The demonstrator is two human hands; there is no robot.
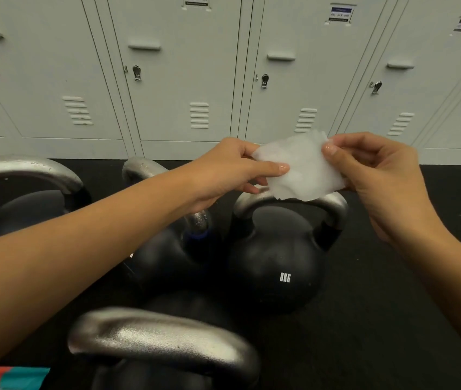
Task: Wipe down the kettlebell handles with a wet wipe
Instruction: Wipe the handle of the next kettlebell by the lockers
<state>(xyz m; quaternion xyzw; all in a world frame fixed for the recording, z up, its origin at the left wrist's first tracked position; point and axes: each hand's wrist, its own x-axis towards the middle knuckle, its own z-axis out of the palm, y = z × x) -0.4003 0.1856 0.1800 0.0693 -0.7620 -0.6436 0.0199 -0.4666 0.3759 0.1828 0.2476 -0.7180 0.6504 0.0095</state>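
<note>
A white wet wipe [302, 168] is held spread out in the air between both hands, above the silver handle [333, 206] of a black kettlebell [274, 260] marked "8KG". The wipe's left edge is pinched by the left hand [229, 170], with the thumb laid over the front of the sheet and the fingers curled behind it. The right edge is pinched by the right hand [378, 170], the thumb and forefinger closed on the upper corner and the remaining fingers curled behind the sheet. The wipe's lower edge hangs just above the handle, though whether contact is made cannot be told. The 8KG kettlebell is stood on a black floor [392, 305], beside a second kettlebell [167, 257] whose handle is partly hidden by the left forearm. A third kettlebell [26, 198] is seen at the far left, and a fourth handle [161, 342], blurred by closeness, is seen at the bottom of the view. A red and teal packet [12, 378] is cut off at the lower left corner. A row of pale grey lockers [181, 80] is lined up behind the floor.
</note>
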